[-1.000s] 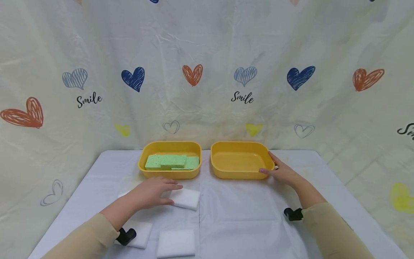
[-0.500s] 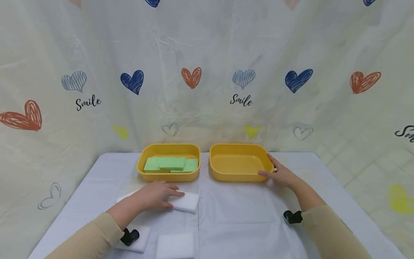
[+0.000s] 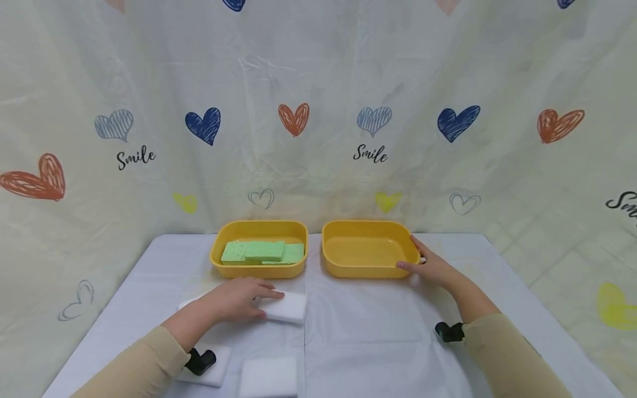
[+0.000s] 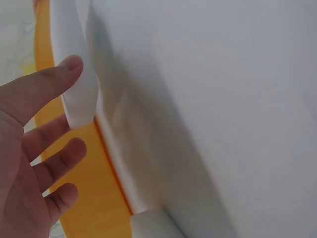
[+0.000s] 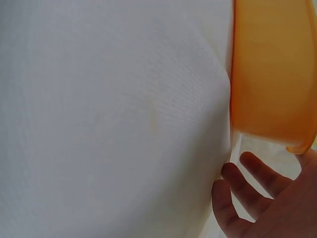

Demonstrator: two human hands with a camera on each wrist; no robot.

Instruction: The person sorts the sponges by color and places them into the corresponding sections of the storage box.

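My left hand (image 3: 239,300) pinches a flat white sponge (image 3: 291,307) in front of the left yellow container (image 3: 259,272). In the left wrist view the thumb lies on one face of the white sponge (image 4: 81,104), with a finger behind it and the other fingers spread below. My right hand (image 3: 435,269) grips the right end of another yellow container (image 3: 370,251), thumb on its near side, index finger at the far side. In the right wrist view that hand's other fingers (image 5: 230,208) stick out below the container's end. Nothing lies inside the right container.
Several green sponges (image 3: 264,251) lie in the left container. Two more white sponges, one by the left wrist (image 3: 219,373) and one at the front (image 3: 269,378), rest on the white-covered table (image 3: 373,331). Another pokes out behind the left hand. A heart-printed curtain (image 3: 318,72) hangs behind.
My left hand has moved slightly right and its fingers have closed on the white sponge, whose right edge has risen a little. My right hand stays at the container. The view has tilted slightly.
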